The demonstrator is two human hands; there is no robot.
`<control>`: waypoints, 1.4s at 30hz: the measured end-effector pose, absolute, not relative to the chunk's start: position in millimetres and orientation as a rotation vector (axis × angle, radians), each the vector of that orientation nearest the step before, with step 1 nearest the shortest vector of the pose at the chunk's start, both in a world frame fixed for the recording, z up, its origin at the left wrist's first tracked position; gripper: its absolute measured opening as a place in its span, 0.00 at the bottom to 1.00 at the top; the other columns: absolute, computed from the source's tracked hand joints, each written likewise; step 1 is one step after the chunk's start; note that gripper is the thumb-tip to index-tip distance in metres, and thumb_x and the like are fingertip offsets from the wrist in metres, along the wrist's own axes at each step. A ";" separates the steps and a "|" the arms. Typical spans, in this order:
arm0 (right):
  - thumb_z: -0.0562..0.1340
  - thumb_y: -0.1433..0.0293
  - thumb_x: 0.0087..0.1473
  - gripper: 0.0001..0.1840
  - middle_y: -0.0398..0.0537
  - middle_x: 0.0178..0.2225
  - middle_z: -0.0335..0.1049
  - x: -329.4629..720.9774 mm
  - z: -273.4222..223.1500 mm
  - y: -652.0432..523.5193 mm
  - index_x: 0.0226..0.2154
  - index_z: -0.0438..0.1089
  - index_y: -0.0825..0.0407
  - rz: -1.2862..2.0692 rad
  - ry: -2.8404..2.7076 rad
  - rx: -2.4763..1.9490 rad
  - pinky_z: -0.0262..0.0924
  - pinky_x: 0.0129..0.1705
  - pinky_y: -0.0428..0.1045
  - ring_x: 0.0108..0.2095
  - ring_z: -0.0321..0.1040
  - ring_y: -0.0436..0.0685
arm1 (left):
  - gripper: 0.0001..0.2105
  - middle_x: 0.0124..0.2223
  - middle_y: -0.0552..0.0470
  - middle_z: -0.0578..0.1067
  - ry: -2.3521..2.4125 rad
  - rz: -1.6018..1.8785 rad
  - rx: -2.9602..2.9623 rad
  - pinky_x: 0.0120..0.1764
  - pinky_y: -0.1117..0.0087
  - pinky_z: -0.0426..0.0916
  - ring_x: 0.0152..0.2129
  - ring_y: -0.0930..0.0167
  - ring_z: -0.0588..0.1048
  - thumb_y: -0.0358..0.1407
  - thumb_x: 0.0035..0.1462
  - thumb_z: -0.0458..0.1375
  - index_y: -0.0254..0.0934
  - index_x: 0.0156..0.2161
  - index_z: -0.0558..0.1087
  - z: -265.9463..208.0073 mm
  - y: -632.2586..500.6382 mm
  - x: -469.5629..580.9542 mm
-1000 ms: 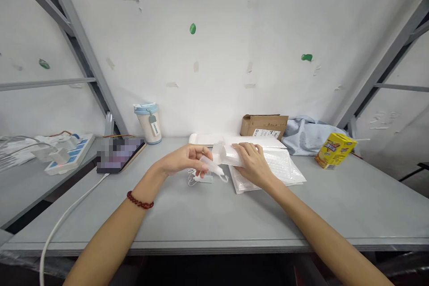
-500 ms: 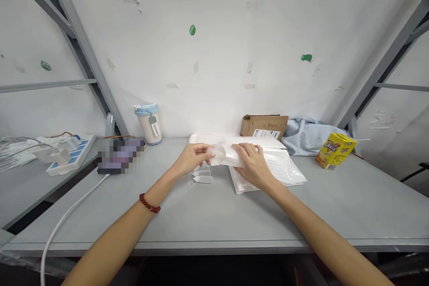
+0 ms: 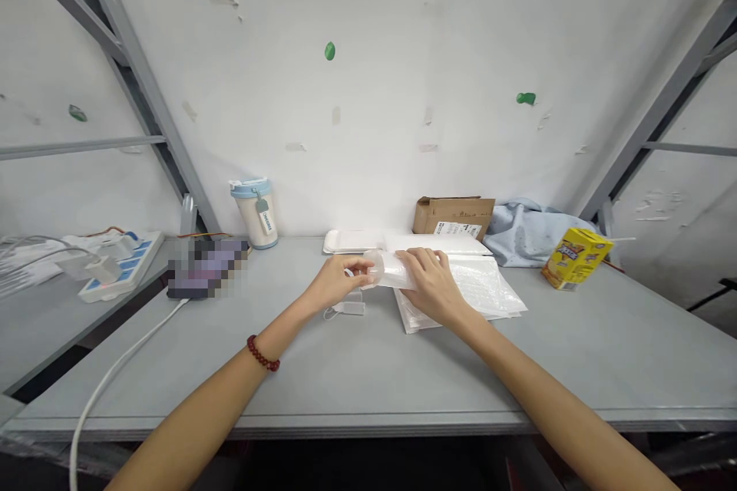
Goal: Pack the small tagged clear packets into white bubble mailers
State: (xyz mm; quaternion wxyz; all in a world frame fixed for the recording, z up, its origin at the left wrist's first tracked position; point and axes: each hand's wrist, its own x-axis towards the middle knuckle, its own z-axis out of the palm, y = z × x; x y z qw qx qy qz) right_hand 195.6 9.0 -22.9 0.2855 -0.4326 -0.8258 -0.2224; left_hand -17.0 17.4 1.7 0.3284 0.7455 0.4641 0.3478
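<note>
My right hand (image 3: 431,280) is wrapped from above round a translucent white tube-shaped thing (image 3: 394,268), whose exact kind I cannot make out. At its rounded left end, the fingers of my left hand (image 3: 341,278) are pinched on the edge. Just below my left hand, a small white tag with a looped string (image 3: 349,308) lies on the table, and others near it are partly hidden. White bubble mailers (image 3: 484,291) are stacked under and beside my right hand.
A white tray-like item (image 3: 352,242) lies behind the hands. Farther back stand a cardboard box (image 3: 454,216) and a bunched blue cloth (image 3: 521,234). To the right is a yellow drink carton (image 3: 577,257) with a straw; on the left are a tumbler (image 3: 257,219), phone (image 3: 210,268) and power strip (image 3: 130,268).
My left hand has moved slightly right and down along the rounded end of the translucent tube. The tube's end has shifted a little to the right. My right hand has barely moved.
</note>
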 end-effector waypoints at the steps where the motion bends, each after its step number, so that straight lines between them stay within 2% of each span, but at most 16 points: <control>1: 0.57 0.74 0.49 0.22 0.55 0.43 0.65 195.0 -23.3 8.9 0.49 0.59 0.55 -0.598 -2.211 -1.142 0.45 0.44 0.54 0.43 0.59 0.60 | 0.13 0.36 0.51 0.78 1.235 0.930 1.969 0.35 0.70 0.64 0.30 0.70 0.71 0.39 0.45 0.60 0.36 0.36 0.77 0.8 17.6 -16.5; 8: 0.57 0.75 0.48 0.21 0.55 0.42 0.65 191.7 -24.8 7.7 0.47 0.60 0.54 -0.606 -2.206 -1.106 0.45 0.44 0.53 0.43 0.59 0.59 | 0.07 0.30 0.53 0.77 1.390 1.055 2.045 0.32 0.72 0.63 0.27 0.71 0.70 0.37 0.46 0.58 0.37 0.28 0.76 -3.4 15.9 -13.2; 11: 0.57 0.76 0.48 0.21 0.54 0.42 0.65 191.4 -25.6 7.7 0.47 0.60 0.55 -0.611 -2.209 -1.105 0.45 0.44 0.54 0.43 0.59 0.59 | 0.09 0.27 0.54 0.76 1.394 1.054 2.141 0.30 0.72 0.60 0.25 0.72 0.68 0.36 0.50 0.54 0.37 0.24 0.76 -6.2 15.9 -12.6; 15: 0.57 0.76 0.48 0.21 0.54 0.42 0.65 190.9 -25.9 7.0 0.47 0.61 0.55 -0.600 -2.220 -1.097 0.45 0.45 0.54 0.43 0.59 0.59 | 0.12 0.27 0.54 0.75 1.316 0.956 2.290 0.27 0.73 0.57 0.23 0.73 0.67 0.35 0.53 0.51 0.39 0.30 0.78 -10.9 16.5 -12.6; 19: 0.57 0.76 0.48 0.21 0.54 0.42 0.65 189.9 -25.5 6.0 0.47 0.60 0.54 -0.586 -2.231 -1.082 0.45 0.45 0.53 0.43 0.59 0.59 | 0.15 0.21 0.56 0.69 1.143 0.820 2.237 0.24 0.75 0.53 0.18 0.75 0.62 0.35 0.53 0.48 0.37 0.30 0.78 -7.2 14.5 -13.1; 24: 0.57 0.74 0.49 0.21 0.55 0.43 0.64 192.8 -24.3 7.9 0.48 0.60 0.54 -0.594 -2.212 -1.115 0.45 0.44 0.53 0.44 0.59 0.59 | 0.15 0.16 0.60 0.60 1.185 0.747 2.038 0.21 0.74 0.48 0.15 0.77 0.53 0.38 0.51 0.51 0.36 0.39 0.77 12.0 13.8 -24.5; 27: 0.57 0.74 0.50 0.22 0.56 0.44 0.64 197.3 -23.1 10.3 0.49 0.59 0.54 -0.600 -2.185 -1.168 0.45 0.45 0.54 0.44 0.59 0.60 | 0.13 0.16 0.61 0.56 1.220 0.640 2.035 0.20 0.74 0.48 0.15 0.77 0.53 0.39 0.49 0.52 0.36 0.36 0.76 21.2 15.2 -34.5; 31: 0.57 0.73 0.50 0.22 0.57 0.44 0.63 201.4 -22.3 12.6 0.49 0.58 0.54 -0.612 -2.164 -1.231 0.45 0.45 0.55 0.44 0.58 0.61 | 0.12 0.18 0.59 0.59 1.166 0.308 2.175 0.20 0.74 0.50 0.16 0.76 0.57 0.41 0.46 0.56 0.36 0.32 0.76 18.5 17.3 -39.7; 35: 0.57 0.73 0.49 0.22 0.57 0.44 0.63 201.5 -22.4 13.0 0.50 0.59 0.54 -0.618 -2.157 -1.270 0.46 0.45 0.55 0.44 0.58 0.61 | 0.14 0.22 0.57 0.64 1.177 0.065 2.293 0.22 0.74 0.54 0.20 0.73 0.63 0.41 0.41 0.60 0.36 0.34 0.75 5.1 18.7 -36.0; 39: 0.58 0.73 0.49 0.23 0.57 0.45 0.63 200.9 -22.5 12.8 0.49 0.59 0.54 -0.616 -2.162 -1.268 0.46 0.45 0.55 0.45 0.58 0.61 | 0.13 0.24 0.55 0.66 1.216 0.013 2.387 0.23 0.73 0.56 0.22 0.72 0.64 0.39 0.42 0.58 0.36 0.35 0.73 -1.6 18.5 -32.3; 42: 0.58 0.73 0.49 0.23 0.57 0.45 0.63 201.0 -22.4 12.8 0.50 0.58 0.54 -0.624 -2.160 -1.269 0.46 0.45 0.55 0.45 0.58 0.61 | 0.11 0.24 0.57 0.65 1.183 0.064 2.374 0.22 0.73 0.55 0.20 0.74 0.63 0.39 0.42 0.57 0.36 0.33 0.72 3.6 16.3 -32.1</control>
